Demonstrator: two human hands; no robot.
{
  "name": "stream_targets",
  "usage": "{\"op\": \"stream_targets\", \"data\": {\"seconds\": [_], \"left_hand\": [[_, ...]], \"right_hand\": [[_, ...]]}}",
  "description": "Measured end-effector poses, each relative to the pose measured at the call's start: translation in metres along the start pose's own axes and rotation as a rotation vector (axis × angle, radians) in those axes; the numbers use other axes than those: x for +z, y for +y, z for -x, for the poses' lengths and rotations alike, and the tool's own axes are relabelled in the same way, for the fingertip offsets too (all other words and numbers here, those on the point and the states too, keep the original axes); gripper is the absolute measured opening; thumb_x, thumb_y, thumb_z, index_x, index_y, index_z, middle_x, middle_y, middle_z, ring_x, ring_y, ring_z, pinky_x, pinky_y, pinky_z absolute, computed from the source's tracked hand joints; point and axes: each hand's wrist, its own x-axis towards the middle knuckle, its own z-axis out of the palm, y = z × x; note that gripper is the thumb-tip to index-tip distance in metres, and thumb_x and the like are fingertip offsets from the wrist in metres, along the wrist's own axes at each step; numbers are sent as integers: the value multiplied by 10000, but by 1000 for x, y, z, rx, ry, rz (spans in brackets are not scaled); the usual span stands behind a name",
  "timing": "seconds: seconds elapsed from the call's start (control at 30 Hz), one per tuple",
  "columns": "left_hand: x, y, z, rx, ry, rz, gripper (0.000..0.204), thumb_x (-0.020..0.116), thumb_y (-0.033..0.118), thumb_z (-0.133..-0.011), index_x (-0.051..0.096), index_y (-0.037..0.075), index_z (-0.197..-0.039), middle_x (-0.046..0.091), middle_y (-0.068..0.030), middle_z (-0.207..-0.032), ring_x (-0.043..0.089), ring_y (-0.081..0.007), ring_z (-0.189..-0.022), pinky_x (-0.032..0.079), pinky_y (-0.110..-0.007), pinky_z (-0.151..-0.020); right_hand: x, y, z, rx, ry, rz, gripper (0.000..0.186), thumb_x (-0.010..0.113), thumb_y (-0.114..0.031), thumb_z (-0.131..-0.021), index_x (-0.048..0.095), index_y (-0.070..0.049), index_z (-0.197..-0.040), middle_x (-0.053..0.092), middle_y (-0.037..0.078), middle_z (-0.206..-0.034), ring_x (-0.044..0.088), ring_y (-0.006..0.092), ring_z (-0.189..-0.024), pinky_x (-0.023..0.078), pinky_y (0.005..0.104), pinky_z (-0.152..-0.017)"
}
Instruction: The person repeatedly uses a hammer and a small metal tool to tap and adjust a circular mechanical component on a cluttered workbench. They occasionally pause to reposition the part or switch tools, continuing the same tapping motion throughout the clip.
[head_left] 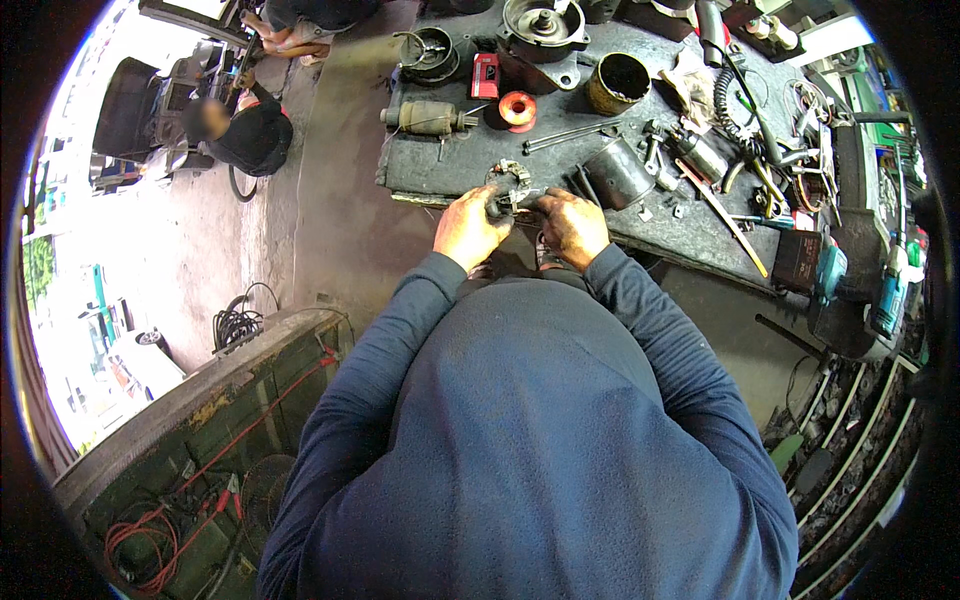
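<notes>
A small dark ring-shaped metal part [516,172] is held upright at the front edge of the workbench [440,170]. My left hand [470,228] pinches its lower left side, fingers closed and blackened with grease. From the other side, my right hand [573,230] has its thumb and fingers closed at the part's lower edge; the exact contact is partly hidden. Just right of my right hand lies a dark metal cylinder [618,174] on its side. Beyond the ring are a spool of copper-coloured wire [517,111] and a motor armature [428,118].
Long thin bolts [572,137], a rusty round housing [618,83], a red box [485,76] and a wooden-looking strip [722,218] lie on the bench. A teal power tool [888,295] is at the right. Another person [250,135] sits far left. Red cables [140,545] lie at lower left.
</notes>
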Motion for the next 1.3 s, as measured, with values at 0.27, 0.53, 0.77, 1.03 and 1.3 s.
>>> {"op": "stream_targets", "data": {"seconds": [0.27, 0.53, 0.77, 1.03, 1.3], "left_hand": [[3, 7, -2, 23, 40, -74, 508, 798, 229, -778, 675, -22, -1202, 698, -240, -1166, 676, -396, -1080, 544, -439, -940], [5, 12, -6, 2, 91, -200, 405, 796, 297, -796, 709, 44, -1100, 710, -162, -1028, 702, -369, -923, 567, -464, -800], [10, 13, -6, -41, 110, -224, 462, 816, 275, -767, 711, -5, -1119, 718, -197, -1069, 703, -383, -969, 567, -458, -841], [15, -5, -2, -11, 169, -126, 417, 788, 271, -800, 727, 7, -1116, 728, -191, -1079, 709, -368, -981, 561, -440, -863], [14, -5, -3, -23, 147, -149, 394, 791, 266, -802, 739, 17, -1104, 735, -196, -1053, 711, -374, -956, 559, -437, -838]], "right_hand": [[4, -2, -4, 7, 37, 62, 179, 637, -146, -843, 694, -98, -1005, 715, 134, -1139, 736, 354, -883, 597, 465, -757], [16, -6, -12, 146, 100, 92, 160, 674, -230, -905, 695, -84, -966, 682, 128, -984, 710, 352, -839, 586, 444, -738], [7, -14, -9, 178, 93, 42, 212, 671, -272, -926, 712, -69, -971, 694, 145, -965, 708, 363, -848, 577, 453, -741], [12, -4, -15, 436, 68, -576, 360, 694, -266, -924, 701, 91, -878, 658, 220, -678, 683, 315, -618, 529, 434, -622], [7, -14, -11, 488, 54, -595, 367, 691, -281, -870, 701, 85, -843, 658, 324, -796, 692, 467, -819, 520, 509, -769]]}}
